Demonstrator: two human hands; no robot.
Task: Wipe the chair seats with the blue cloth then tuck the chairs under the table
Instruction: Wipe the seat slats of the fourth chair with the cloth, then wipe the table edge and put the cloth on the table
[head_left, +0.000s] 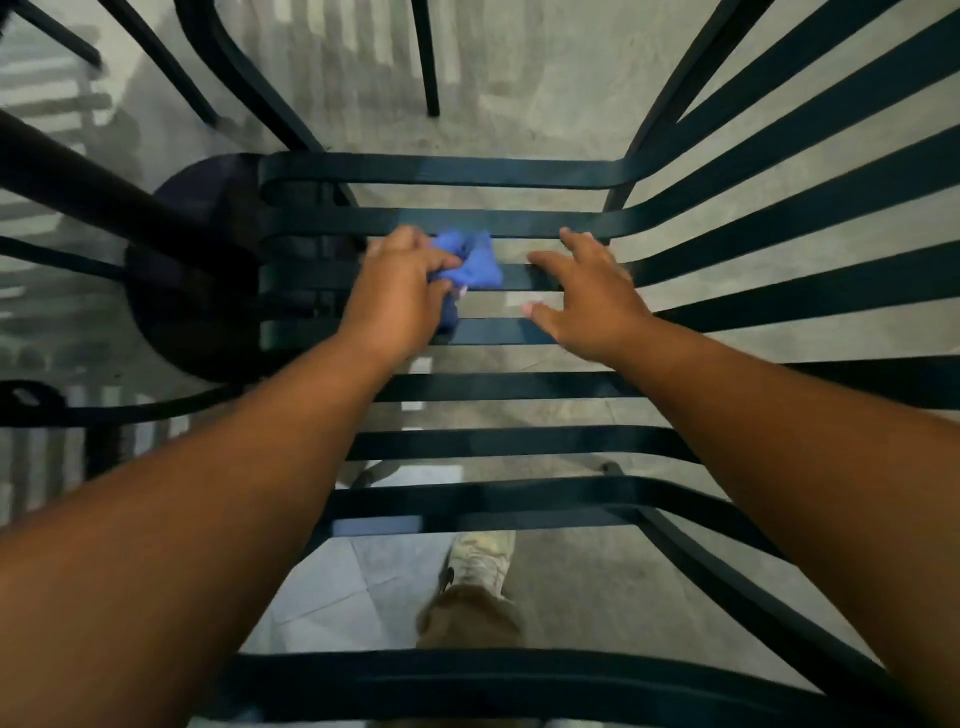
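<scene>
Wiping step is judged to be in hand. Blue cloth (470, 260) is bunched and clamped in the left hand (397, 291), pressed on the middle slats of the chair seat (488, 387), toward its far side. Right hand (587, 299) is held open, fingers spread, with nothing gripped; whether it touches the slats cannot be told. Seat is made of dark parallel straps with open gaps through which the floor (519, 88) is seen, so the cloth could be snagged or dropped between them. Near slats are judged not yet covered; strokes along each strap toward the body are called for next. Seat is bounded by the chair back (805, 156) rising at right and a round dark base (197, 291) close at left. Tucking is not yet begun.
</scene>
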